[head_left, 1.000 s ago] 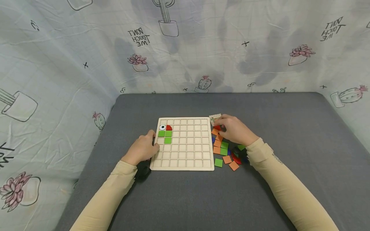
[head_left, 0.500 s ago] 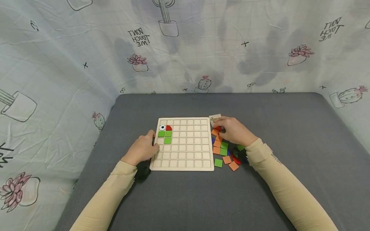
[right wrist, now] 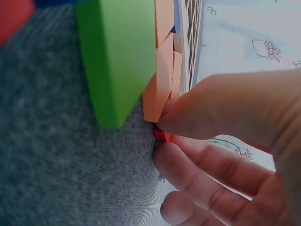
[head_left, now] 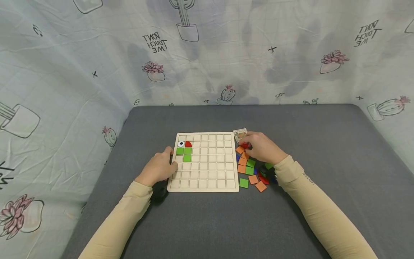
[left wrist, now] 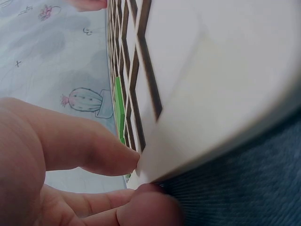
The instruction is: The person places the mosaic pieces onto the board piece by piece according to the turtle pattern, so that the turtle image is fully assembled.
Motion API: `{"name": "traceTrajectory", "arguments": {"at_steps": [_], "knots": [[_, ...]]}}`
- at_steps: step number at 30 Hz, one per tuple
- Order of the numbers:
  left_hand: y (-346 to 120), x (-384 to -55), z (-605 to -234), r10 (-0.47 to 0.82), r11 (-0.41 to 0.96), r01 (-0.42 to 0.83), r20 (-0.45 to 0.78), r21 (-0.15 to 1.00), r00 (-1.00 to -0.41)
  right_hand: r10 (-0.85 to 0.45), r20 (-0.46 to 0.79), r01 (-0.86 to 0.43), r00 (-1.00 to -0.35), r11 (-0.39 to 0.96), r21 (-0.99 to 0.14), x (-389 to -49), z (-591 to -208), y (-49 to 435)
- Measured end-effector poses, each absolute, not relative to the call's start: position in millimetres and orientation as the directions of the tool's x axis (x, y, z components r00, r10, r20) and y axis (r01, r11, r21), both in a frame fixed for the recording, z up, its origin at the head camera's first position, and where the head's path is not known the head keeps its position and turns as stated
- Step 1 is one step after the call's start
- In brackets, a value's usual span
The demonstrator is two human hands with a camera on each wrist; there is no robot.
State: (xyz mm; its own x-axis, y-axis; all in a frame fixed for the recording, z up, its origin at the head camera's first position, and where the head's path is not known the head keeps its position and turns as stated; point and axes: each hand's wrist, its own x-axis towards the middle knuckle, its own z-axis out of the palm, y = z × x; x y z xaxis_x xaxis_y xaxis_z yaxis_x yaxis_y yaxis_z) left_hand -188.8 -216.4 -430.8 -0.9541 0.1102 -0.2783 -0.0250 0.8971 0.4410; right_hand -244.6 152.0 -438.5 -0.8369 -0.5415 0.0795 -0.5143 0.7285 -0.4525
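A pale wooden grid board (head_left: 211,162) lies flat on the table. My left hand (head_left: 157,166) holds its left edge, with the thumb (left wrist: 110,155) at the rim and the other fingers curled against the side in the left wrist view. In its upper left cells sit an eye tile (head_left: 181,144), a red rounded piece (head_left: 188,144) and several green tiles (head_left: 187,158). Right of the board, my right hand (head_left: 263,146) pinches a small red piece (right wrist: 162,134) between thumb and fingers, low over the table; its shape is mostly hidden.
Loose orange tiles (head_left: 260,186), green tiles (head_left: 244,183) and red and blue pieces lie in a loose pile along the board's right edge, partly under my right wrist. A small pattern card (head_left: 240,134) lies by the top right corner. Grey cloth (head_left: 207,223) covers the table; a printed curtain hangs behind.
My right fingers have shifted slightly toward me with the red piece. My left hand and the board have stayed in place.
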Motion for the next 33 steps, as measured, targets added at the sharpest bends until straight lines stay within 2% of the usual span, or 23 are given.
{"name": "traceTrajectory", "arguments": {"at_steps": [19, 33], "knots": [[-215.1, -188.1, -429.1, 0.112, 0.900, -0.020, -0.275, 0.435, -0.955, -0.540, 0.127, -0.526, -0.832, 0.697, -0.487, -243.9, -433.5, 149.9], [-217.8, -193.0, -429.8, 0.119, 0.902, -0.015, -0.282, 0.432, -0.952, -0.608, 0.240, -0.636, -0.757, 0.602, -0.483, -229.2, -420.6, 114.0]]}}
